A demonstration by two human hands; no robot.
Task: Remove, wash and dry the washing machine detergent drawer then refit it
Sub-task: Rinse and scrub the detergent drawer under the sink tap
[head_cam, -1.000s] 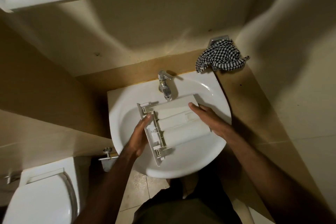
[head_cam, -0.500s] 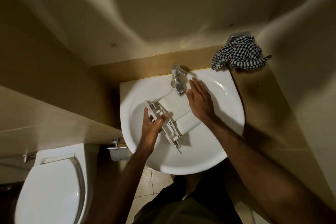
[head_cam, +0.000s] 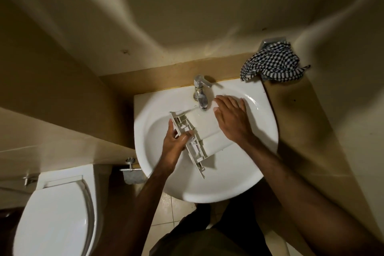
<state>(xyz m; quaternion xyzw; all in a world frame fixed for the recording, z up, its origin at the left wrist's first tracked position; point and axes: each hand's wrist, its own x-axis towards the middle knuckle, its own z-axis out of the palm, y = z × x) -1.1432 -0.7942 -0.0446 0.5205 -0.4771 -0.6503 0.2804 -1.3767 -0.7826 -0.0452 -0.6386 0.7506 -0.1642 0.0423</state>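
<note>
While the left hand (head_cam: 173, 147) pinches its front panel, fingers curled, the detergent drawer (head_cam: 204, 131) under the tap (head_cam: 200, 93) looks light, stiff and wet-slippery; the right hand (head_cam: 231, 118) lies flat on it, fingers straight.

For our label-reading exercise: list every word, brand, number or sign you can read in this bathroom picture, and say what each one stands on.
No readable text in this view.
Detergent drawer: plain white plastic, no lettering to be made out.
Tap: no brand mark to be seen.
Checked cloth: pattern only, no label showing.
Toilet and sink: no markings visible.
</note>
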